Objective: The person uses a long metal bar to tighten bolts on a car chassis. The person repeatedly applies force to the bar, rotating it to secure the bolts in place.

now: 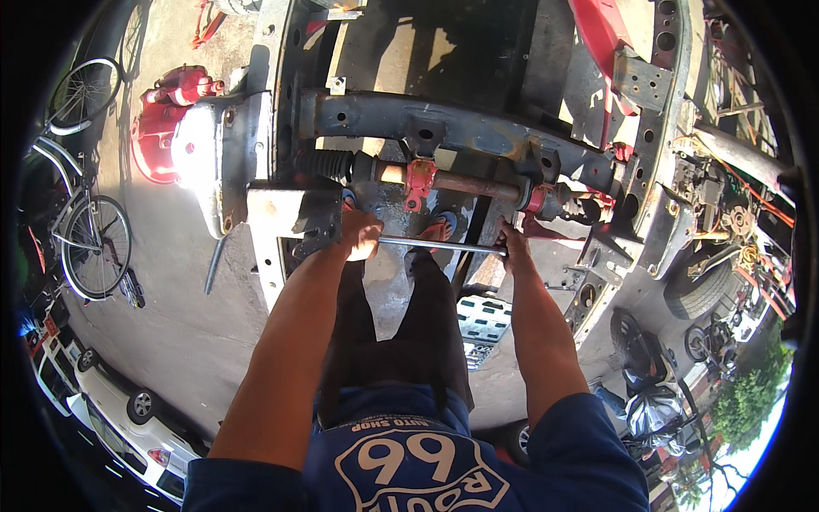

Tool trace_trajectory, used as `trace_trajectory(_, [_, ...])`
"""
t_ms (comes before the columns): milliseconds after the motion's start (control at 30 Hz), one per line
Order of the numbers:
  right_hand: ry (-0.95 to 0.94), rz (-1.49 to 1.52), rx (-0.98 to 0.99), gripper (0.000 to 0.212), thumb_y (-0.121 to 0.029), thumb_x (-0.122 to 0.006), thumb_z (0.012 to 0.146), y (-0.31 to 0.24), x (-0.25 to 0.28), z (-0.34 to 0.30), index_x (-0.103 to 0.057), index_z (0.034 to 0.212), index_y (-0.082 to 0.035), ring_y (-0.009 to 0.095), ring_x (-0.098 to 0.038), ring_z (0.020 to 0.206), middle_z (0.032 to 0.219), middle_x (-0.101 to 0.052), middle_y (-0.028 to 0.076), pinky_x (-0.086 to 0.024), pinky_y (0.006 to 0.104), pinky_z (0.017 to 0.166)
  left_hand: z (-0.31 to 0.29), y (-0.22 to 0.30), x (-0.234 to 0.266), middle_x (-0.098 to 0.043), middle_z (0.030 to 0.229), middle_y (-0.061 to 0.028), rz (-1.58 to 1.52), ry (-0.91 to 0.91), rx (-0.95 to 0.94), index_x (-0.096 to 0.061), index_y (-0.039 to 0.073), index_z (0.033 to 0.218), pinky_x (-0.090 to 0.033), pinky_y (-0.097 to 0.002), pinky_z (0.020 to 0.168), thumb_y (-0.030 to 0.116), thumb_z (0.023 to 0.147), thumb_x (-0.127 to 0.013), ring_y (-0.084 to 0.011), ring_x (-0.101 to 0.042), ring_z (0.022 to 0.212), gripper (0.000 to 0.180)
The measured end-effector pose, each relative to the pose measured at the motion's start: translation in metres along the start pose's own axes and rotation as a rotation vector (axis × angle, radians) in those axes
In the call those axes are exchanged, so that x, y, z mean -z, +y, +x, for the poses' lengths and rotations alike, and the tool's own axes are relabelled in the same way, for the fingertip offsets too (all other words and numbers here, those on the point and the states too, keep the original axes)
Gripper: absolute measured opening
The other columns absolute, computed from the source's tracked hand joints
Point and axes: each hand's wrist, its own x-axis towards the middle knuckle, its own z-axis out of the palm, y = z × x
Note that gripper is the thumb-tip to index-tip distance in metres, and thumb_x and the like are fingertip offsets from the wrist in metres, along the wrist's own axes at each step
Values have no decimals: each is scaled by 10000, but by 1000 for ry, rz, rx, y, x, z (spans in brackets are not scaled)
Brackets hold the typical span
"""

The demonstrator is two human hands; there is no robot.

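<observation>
Between chassis rails (653,119), left hand (363,236) grips metal rod (444,246); right hand (515,246) at its end, grip unclear

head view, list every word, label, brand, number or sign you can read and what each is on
Wording is not copied here, only where it stands:
Dark blue short-sleeved cloth shirt: large pale lettering and digits in a shield-shaped outline, upside down in this view.
Same shirt: a smaller row of letters above the shield.
White car at left: any markings too small to read.
Long silver metal rod: no lettering visible.
</observation>
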Motion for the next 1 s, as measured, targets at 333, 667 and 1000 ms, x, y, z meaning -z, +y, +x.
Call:
trace_trajectory(333, [154,-31,230,376,-312,-792,806,8,-12,-2,-491,671,-132,153,-482,471,581,-480,23,-399,309,439,16,-25,-6,-652,731,-153,-103,49,-98,-629,87,825,-551,-469,679,142,698,-656,-367,-683,755,141])
trace_trajectory(667, [425,-168,397,387,-330,-782,829,19,-26,-9,-540,678,-69,143,-505,478,555,-523,33,-402,310,490,87,-66,-76,-678,858,-158,-115,-49,-75,-621,136,953,-538,-464,779,188,734,-680,-369,-671,864,233])
trace_trajectory(1000, [668,-428,585,435,-362,-711,909,25,-42,-10,-602,689,-2,112,-447,480,514,-512,30,-370,312,494,193,-114,-210,-674,1042,-139,-123,368,-481,-650,119,1067,-512,-447,886,247,817,-662,-350,-642,1010,281])
